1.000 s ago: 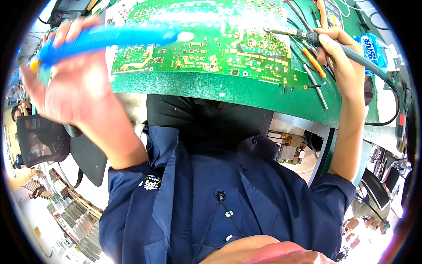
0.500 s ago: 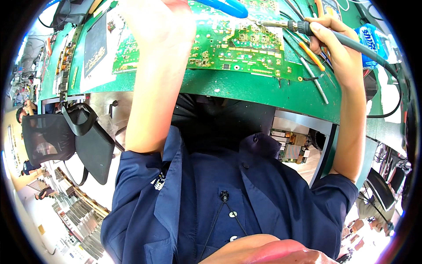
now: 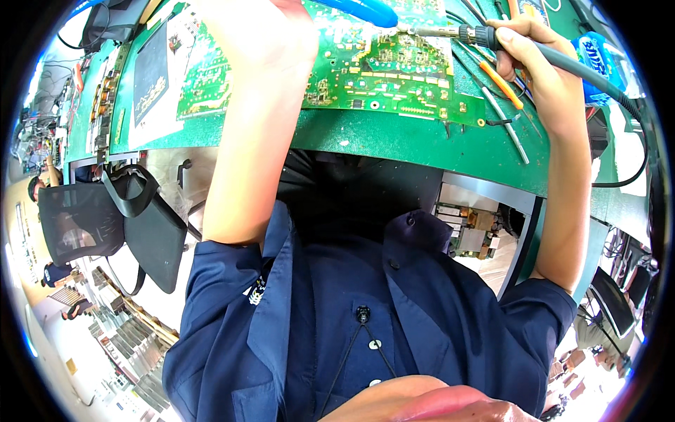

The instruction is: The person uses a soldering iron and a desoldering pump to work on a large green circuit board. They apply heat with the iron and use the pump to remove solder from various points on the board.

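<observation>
A soldering iron (image 3: 478,35) is gripped by the closed fingers of my right hand (image 3: 538,63). Its metal tip points left, over the upper part of a green circuit board (image 3: 401,95), close to the end of a blue tube-shaped tool, which looks like a desoldering pump (image 3: 362,10). My left hand (image 3: 264,35) reaches over the board at the top edge, with the pump coming out from it. The left fingers are partly cut off and washed out by glare. Whether either tip touches the board is hard to make out.
Beside my right hand lie an orange-handled tool (image 3: 500,84), a silver rod-like tool (image 3: 506,126) and a blue-labelled bottle or pack (image 3: 598,67). A dark sheet (image 3: 151,70) rests on white paper at left. A black chair (image 3: 151,232) stands left of the green bench (image 3: 337,133).
The soldering iron's tip has shifted slightly left, up to the end of the blue pump. My left hand stays almost in place, and the whole view has moved a little.
</observation>
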Tool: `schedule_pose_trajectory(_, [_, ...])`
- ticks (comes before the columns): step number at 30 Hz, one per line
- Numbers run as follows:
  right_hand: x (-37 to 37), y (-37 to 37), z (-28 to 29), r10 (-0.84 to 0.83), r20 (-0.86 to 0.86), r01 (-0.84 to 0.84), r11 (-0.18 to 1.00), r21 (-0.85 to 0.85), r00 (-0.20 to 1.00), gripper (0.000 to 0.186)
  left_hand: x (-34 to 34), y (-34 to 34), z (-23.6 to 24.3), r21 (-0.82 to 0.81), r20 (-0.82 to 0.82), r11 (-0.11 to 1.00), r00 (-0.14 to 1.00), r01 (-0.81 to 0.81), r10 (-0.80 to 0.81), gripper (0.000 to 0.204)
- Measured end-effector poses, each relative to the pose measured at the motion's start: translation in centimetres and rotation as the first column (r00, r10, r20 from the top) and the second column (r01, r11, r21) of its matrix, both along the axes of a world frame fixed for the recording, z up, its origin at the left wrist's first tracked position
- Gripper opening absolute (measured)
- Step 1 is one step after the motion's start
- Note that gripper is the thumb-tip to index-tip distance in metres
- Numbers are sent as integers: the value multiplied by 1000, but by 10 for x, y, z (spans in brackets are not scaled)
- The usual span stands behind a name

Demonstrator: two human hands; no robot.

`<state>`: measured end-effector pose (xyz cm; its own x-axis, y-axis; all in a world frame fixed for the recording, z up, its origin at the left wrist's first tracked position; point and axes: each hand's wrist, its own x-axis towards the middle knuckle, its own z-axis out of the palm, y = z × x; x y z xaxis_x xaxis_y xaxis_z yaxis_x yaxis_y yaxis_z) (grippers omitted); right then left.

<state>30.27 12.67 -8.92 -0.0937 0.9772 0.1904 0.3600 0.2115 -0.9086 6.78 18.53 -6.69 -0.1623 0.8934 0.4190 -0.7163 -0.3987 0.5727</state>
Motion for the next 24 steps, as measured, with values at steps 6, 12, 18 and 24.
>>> schedule_pose_trajectory(6, [13,0,-4,-10,-53,7,999,-53,999,25,11,-10,10,-118,181,984,977,135,-112,40])
schedule_pose_trajectory(12, [10,4,-9,-20,-112,8,994,-105,994,27,7,7,-6,31,-128,991,983,-129,132,43])
schedule_pose_trajectory(18, [15,4,-11,-41,-115,26,991,-130,993,28,8,8,-10,72,-90,989,987,-125,132,46])
schedule_pose_trajectory(24, [14,4,-11,-20,-117,6,992,-122,993,30,9,1,-12,114,-35,988,994,-101,106,48])
